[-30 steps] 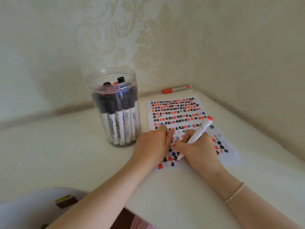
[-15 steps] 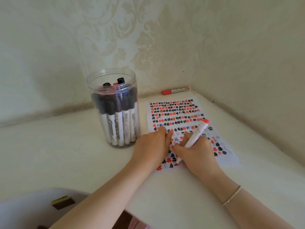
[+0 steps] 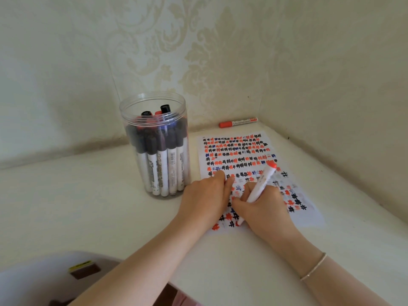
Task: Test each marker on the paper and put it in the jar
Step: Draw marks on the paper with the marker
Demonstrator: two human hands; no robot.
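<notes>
A sheet of paper [image 3: 247, 151] covered in rows of red, black and blue marks lies on the white table. My right hand [image 3: 266, 206] grips a white marker with a red end [image 3: 261, 184], its tip pressed to the paper near the front edge. My left hand [image 3: 206, 198] rests flat on the sheet's left side, fingers together, holding nothing. A clear plastic jar [image 3: 154, 120] packed with several upright markers stands left of the paper. Another red marker [image 3: 238, 122] lies by the back wall.
Walls meet in a corner close behind and to the right of the paper. The table edge runs in front, with a pale rounded object [image 3: 44, 279] below it at the lower left. A thin bracelet [image 3: 313, 267] circles my right wrist.
The marker's tip has shifted slightly along the paper's front rows as my right hand writes. My left hand stays on the sheet. The view drifted a little.
</notes>
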